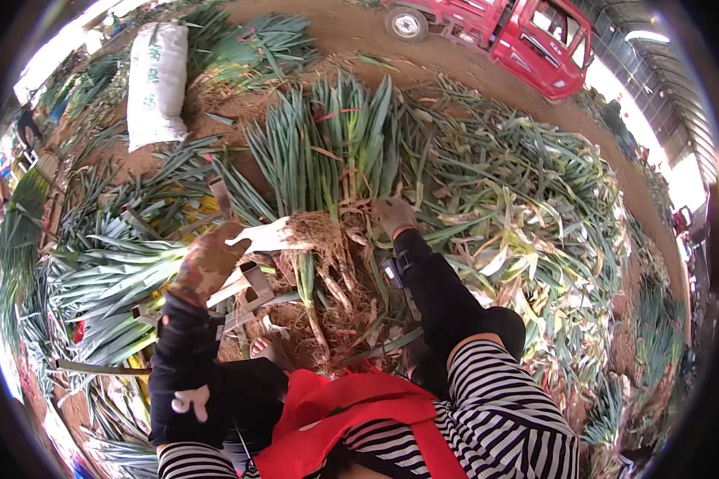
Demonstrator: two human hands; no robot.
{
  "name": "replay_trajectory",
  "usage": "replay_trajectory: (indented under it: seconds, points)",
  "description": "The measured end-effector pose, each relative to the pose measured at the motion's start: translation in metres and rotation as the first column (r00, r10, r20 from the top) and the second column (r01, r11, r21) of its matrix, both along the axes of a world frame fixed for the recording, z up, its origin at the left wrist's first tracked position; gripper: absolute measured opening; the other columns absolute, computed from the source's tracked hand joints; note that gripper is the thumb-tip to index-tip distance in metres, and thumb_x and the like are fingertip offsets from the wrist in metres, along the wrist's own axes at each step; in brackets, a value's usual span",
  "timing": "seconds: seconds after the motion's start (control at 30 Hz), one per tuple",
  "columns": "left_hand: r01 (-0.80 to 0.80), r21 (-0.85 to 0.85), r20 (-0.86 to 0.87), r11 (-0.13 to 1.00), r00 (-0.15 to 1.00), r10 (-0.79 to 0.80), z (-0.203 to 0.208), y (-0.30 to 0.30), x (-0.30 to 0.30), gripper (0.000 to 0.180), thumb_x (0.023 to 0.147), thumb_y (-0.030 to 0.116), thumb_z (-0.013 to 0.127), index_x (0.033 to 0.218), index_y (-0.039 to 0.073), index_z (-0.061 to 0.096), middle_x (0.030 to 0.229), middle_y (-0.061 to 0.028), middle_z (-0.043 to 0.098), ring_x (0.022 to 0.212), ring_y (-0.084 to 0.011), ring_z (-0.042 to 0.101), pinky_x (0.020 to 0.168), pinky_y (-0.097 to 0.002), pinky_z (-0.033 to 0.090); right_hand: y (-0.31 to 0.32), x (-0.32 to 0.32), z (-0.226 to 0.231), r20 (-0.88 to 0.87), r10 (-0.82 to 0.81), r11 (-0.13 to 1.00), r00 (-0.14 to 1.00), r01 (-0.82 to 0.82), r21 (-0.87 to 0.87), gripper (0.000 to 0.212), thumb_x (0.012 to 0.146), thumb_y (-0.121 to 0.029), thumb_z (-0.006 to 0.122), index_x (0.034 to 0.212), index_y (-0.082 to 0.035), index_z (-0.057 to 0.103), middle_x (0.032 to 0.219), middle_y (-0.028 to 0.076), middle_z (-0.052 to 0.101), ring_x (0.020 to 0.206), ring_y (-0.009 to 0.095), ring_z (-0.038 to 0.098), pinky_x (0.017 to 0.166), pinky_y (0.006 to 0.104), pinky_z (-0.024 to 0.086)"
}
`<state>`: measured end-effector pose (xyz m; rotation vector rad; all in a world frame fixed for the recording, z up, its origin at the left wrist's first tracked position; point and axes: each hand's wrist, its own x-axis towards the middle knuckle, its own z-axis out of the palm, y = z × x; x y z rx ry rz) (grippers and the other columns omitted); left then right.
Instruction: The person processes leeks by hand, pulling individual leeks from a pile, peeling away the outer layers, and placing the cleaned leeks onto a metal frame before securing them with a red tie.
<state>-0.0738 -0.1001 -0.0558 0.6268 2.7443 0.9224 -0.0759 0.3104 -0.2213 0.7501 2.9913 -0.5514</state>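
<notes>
Basically, leek bunch (265, 237) is in my left hand (208, 262), glove closed around the white shanks. It juts out to that hand's right, long axis roughly left-right, root mass (315, 230) facing my right hand (393, 214). Left is nearer, in contact; right sits just past the roots, at the near end of the leek stack (327, 140), whose tops point away from me. Right fingers partly hidden, can't tell if they're gripping. Counts: two gloved hands, one held bunch (stalks inside it not countable), one white sack (157, 84) far left, one red truck (527, 40) far right. Leaf heap (527, 207) on my right: too tangled to count.
</notes>
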Motion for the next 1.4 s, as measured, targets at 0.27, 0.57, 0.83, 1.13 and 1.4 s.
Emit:
replay_trajectory:
  seconds: [0.27, 0.57, 0.83, 1.13, 1.4]
  points:
    - [0.046, 0.073, -0.109, 0.996, 0.993, -0.038, 0.005, 0.0, 0.014, 0.032, 0.085, 0.023, 0.063, 0.109, 0.001, 0.058, 0.107, -0.0166, 0.063, 0.094, -0.0311, 0.063, 0.083, -0.0386, 0.049, -0.061, 0.005, -0.097, 0.129, -0.13, 0.922, 0.983, 0.167, -0.35, 0.055, 0.085, -0.03, 0.061, 0.133, -0.005, 0.047, 0.122, 0.023, 0.056, 0.11, 0.037, 0.055, 0.092, 0.0424, 0.045]
    - [0.043, -0.026, -0.147, 0.999, 0.988, -0.046, 0.012, 0.019, 0.015, 0.033, 0.079, 0.016, 0.07, 0.107, 0.003, 0.06, 0.097, -0.0131, 0.065, 0.089, -0.0265, 0.064, 0.078, -0.0359, 0.05, -0.047, -0.085, -0.135, 0.303, -0.098, 0.924, 0.948, 0.199, -0.326, 0.072, 0.092, -0.047, 0.05, 0.14, 0.003, 0.031, 0.124, 0.023, 0.054, 0.108, 0.037, 0.057, 0.086, 0.043, 0.047]
    - [0.09, -0.043, 0.013, 0.995, 0.996, -0.09, 0.01, 0.036, -0.003, 0.037, 0.081, 0.025, 0.07, 0.11, 0.004, 0.059, 0.101, -0.0176, 0.063, 0.093, -0.0354, 0.062, 0.079, -0.0404, 0.05, -0.044, -0.119, -0.163, 0.411, -0.238, 0.663, 0.88, 0.456, -0.593, 0.066, 0.093, -0.027, 0.054, 0.145, -0.001, 0.023, 0.134, 0.019, 0.049, 0.105, 0.031, 0.057, 0.084, 0.0431, 0.047]
    - [0.15, -0.108, -0.042, 0.983, 0.987, -0.156, 0.004, 0.04, -0.005, 0.04, 0.082, 0.03, 0.068, 0.112, 0.005, 0.059, 0.103, -0.0166, 0.063, 0.096, -0.0346, 0.061, 0.082, -0.0403, 0.05, -0.006, -0.076, -0.209, 0.051, 0.564, 0.794, 0.824, -0.524, -0.309, 0.042, 0.098, -0.005, 0.037, 0.139, -0.015, 0.042, 0.143, 0.005, 0.042, 0.123, 0.018, 0.048, 0.093, 0.0346, 0.043]
    - [0.099, -0.201, -0.004, 0.975, 0.995, -0.102, 0.013, 0.02, 0.008, 0.042, 0.083, 0.028, 0.066, 0.118, 0.007, 0.057, 0.109, -0.0146, 0.063, 0.1, -0.0333, 0.061, 0.086, -0.0385, 0.048, -0.075, 0.057, -0.195, 0.234, -0.354, 0.069, 0.906, 0.275, -0.959, 0.05, 0.088, -0.022, 0.065, 0.123, 0.009, 0.047, 0.111, 0.021, 0.06, 0.089, 0.025, 0.063, 0.064, 0.0323, 0.048]
